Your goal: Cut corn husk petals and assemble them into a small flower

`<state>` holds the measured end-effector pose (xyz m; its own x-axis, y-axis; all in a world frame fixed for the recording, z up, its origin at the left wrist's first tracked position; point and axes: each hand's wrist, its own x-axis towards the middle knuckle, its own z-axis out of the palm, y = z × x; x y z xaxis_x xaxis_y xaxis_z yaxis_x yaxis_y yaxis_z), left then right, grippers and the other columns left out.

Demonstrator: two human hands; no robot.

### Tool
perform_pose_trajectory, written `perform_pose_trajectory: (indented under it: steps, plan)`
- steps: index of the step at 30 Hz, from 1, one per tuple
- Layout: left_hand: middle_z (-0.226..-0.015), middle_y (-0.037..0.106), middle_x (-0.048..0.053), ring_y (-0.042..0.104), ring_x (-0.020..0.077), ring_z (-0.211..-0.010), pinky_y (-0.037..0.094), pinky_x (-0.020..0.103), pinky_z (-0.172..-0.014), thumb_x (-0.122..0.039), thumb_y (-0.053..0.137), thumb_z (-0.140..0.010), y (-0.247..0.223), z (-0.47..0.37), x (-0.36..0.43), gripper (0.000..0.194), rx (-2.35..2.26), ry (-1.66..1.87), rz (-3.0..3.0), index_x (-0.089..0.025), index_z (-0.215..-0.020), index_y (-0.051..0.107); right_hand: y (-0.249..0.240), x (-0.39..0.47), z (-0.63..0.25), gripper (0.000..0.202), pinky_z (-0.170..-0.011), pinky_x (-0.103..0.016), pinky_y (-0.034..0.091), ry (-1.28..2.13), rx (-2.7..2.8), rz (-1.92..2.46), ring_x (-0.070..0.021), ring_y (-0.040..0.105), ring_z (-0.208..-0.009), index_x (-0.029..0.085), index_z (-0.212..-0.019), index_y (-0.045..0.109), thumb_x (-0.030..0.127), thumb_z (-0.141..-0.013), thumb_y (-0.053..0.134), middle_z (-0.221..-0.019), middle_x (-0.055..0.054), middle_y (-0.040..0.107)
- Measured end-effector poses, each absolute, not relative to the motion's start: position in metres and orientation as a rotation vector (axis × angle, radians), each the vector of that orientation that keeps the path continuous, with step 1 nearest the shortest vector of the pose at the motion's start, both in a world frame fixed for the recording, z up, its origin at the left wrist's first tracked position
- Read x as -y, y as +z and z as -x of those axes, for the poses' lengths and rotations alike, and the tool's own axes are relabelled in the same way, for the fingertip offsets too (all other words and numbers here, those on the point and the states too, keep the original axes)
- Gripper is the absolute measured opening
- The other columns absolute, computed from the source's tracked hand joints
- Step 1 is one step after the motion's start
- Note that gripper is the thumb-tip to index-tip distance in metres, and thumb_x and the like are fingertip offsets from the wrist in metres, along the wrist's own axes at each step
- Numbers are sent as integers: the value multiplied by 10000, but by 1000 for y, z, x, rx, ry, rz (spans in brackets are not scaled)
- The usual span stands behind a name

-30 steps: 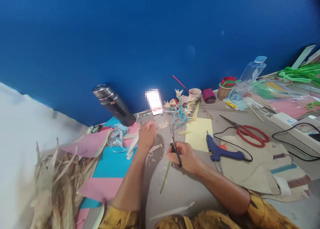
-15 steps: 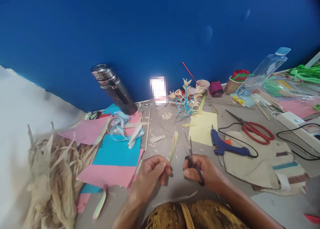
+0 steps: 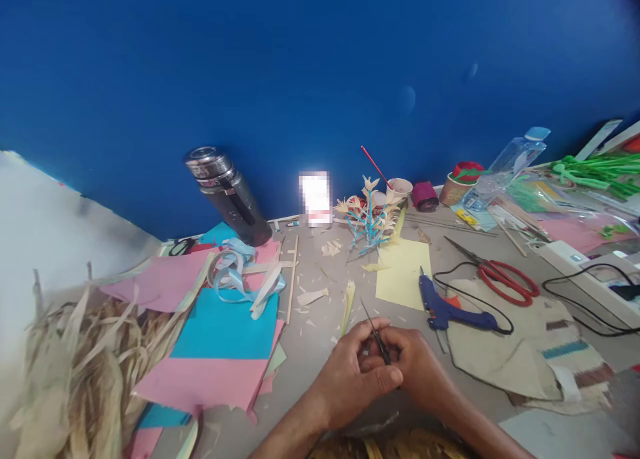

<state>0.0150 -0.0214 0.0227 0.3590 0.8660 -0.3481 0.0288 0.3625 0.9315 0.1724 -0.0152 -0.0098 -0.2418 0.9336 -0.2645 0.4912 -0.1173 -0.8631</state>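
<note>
While the right hand (image 3: 417,355) held scissors (image 3: 382,347), the left hand (image 3: 347,379) touched it, grip unclear, the glue gun (image 3: 457,314) at their two o'clock.

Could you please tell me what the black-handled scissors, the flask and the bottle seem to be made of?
Scissors: slim, greyish blades suggest steel; the dark handle, mostly hidden, may be plastic. Flask: probably metal, since its shiny top catches bright reflections; the dark body might be coated. Bottle: likely thin, glossy plastic, being clear enough to see through.
</note>
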Motion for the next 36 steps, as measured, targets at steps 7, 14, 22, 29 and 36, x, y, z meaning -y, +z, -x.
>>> perform_pose_trajectory:
  steps: [7,14,22,29,36]
  plan:
    - [-1151,710,93,644,237,-1068,504,341,-929,-147,642,-705,7,-19,25,619,-1004,715,-986,-147,-1322,585,-20,11,-167,85,-560,-244,317,1312,1843,1558,-172,554,-618,171,-648,650,171,-658,566,-667,-34,691]
    - [-1135,714,59,653,209,-1024,506,329,-951,-69,563,-694,3,-10,24,686,-1145,698,-1130,-185,-1370,578,-6,3,-178,98,-518,-212,249,1507,1974,1342,-109,415,-578,165,-719,633,146,-681,545,-613,43,527]
    - [-1123,728,106,680,256,-1016,525,347,-929,-211,673,-724,-5,-14,23,527,-1064,854,-1092,-142,-1246,640,-24,11,-169,279,-600,-248,469,1401,1533,1304,-193,629,-667,157,-843,751,193,-646,557,-737,-46,718]
    - [-1019,728,78,658,205,-925,499,294,-822,-301,582,-849,4,0,16,333,-1239,834,-1386,-180,-1146,670,-41,14,-184,269,-562,-249,507,1048,1579,1421,-186,633,-593,171,-918,776,290,-751,601,-711,-51,730]
    - [-691,665,32,595,163,-666,423,257,-636,-278,418,-914,9,14,7,291,-1526,803,-1468,-190,-717,613,-66,15,-184,237,-528,-217,492,844,1670,1423,-154,610,-548,179,-937,756,306,-816,597,-720,-38,724]
